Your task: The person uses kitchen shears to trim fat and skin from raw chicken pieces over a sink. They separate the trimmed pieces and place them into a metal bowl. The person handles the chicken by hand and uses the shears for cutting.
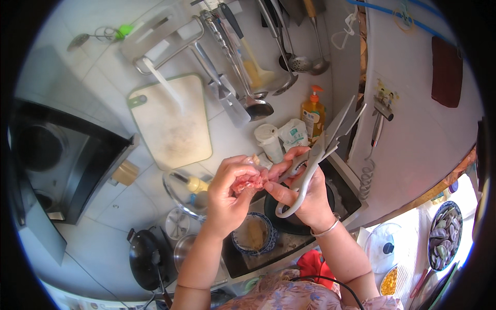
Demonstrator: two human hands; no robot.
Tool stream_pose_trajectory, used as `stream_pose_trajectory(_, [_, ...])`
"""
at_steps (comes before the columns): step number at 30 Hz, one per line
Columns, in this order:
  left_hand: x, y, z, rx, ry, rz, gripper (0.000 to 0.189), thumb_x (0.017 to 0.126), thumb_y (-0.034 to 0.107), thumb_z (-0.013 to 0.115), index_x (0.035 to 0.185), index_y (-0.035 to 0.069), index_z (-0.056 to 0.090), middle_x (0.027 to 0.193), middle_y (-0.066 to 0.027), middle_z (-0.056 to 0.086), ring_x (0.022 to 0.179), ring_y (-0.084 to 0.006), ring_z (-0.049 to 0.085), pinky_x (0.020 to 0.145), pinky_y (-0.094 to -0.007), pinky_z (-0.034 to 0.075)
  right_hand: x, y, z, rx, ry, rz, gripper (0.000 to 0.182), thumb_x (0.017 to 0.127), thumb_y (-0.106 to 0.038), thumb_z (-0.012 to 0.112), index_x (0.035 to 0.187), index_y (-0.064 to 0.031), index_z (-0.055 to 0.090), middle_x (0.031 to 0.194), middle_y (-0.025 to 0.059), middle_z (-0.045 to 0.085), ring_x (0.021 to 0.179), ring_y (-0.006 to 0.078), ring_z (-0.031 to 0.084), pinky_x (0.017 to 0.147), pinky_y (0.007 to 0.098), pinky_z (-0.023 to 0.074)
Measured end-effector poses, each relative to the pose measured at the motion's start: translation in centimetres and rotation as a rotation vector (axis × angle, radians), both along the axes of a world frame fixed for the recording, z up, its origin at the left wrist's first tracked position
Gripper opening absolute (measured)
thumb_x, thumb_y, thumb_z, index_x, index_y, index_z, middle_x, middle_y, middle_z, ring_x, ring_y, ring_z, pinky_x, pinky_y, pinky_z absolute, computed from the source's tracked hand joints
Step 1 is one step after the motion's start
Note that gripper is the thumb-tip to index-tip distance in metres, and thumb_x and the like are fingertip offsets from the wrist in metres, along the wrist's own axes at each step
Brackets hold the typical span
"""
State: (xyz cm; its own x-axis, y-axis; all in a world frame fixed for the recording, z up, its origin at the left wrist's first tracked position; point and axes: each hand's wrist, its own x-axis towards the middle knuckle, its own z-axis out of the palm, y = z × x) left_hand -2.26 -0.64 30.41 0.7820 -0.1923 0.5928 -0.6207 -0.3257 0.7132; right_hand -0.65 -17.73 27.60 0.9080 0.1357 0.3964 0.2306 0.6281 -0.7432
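Raw pinkish meat point(248, 182) is gripped in my left hand point(228, 193), its fingers curled around it. Kitchen scissors point(316, 155) with pale grey handles hang on my right hand point(310, 190), their blades parted and pointing up and away. The right thumb and fingertips pinch at the edge of the same meat. Below the hands a blue-and-white bowl point(254, 234) holds a yellowish piece of food in liquid. Partly behind my right hand and wrist sits a dark pan point(273, 209).
A cutting board point(174, 124) leans on the tiled wall under hanging ladles point(259, 108). An orange soap bottle point(313, 116) and a white canister point(269, 141) stand beyond my hands. A black wok point(147, 259) is at left. At right are a glass lid point(381, 248) and a plate of bean pods point(445, 236).
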Motion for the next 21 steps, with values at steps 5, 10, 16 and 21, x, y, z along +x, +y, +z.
stream_pose_trajectory(5, [-0.4, -0.5, 0.4, 0.05, -0.005, -0.001, 0.03, 0.082, -0.016, 0.066, 0.107, 0.0, 0.062, 0.121, -0.011, 0.055, 0.103, -0.0177, 0.066, 0.089, -0.0299, 0.054, -0.1, -0.6, -0.2, -0.024, -0.015, 0.033, 0.056, 0.08, 0.005, 0.077, 0.122, -0.0023, 0.041, 0.095, 0.0094, 0.07, 0.088, 0.0139, 0.068, 0.08, 0.0293, 0.0558])
stream_pose_trajectory(10, [-1.1, -1.4, 1.6, 0.153, 0.007, 0.067, 0.031, 0.077, -0.017, 0.067, 0.104, 0.001, 0.066, 0.115, -0.0115, 0.059, 0.102, -0.0193, 0.065, 0.088, -0.0306, 0.053, -0.1, -0.6, -1.0, -0.022, 0.006, 0.055, 0.055, 0.079, 0.005, 0.076, 0.122, -0.0028, 0.043, 0.093, 0.0089, 0.069, 0.085, 0.0132, 0.067, 0.078, 0.0292, 0.0558])
stream_pose_trajectory(16, [-1.6, -1.7, 1.9, 0.157, 0.061, 0.072, 0.031, 0.075, -0.015, 0.068, 0.102, 0.0, 0.066, 0.114, -0.0114, 0.058, 0.102, -0.0184, 0.064, 0.087, -0.0298, 0.053, -0.3, -0.4, -0.9, 0.076, 0.094, 0.073, 0.053, 0.079, 0.003, 0.077, 0.12, -0.0033, 0.043, 0.089, 0.0062, 0.066, 0.081, 0.0128, 0.066, 0.075, 0.0287, 0.0561])
stream_pose_trajectory(21, [-1.4, -1.3, 1.2, 0.094, 0.104, -0.009, 0.023, 0.082, -0.017, 0.062, 0.101, -0.004, 0.064, 0.117, -0.013, 0.055, 0.103, -0.0207, 0.067, 0.083, -0.0308, 0.061, -0.3, -0.7, -1.5, 0.138, 0.126, 0.073, 0.054, 0.079, -0.002, 0.081, 0.117, -0.0058, 0.043, 0.088, 0.0072, 0.064, 0.08, 0.0146, 0.065, 0.072, 0.0288, 0.0548])
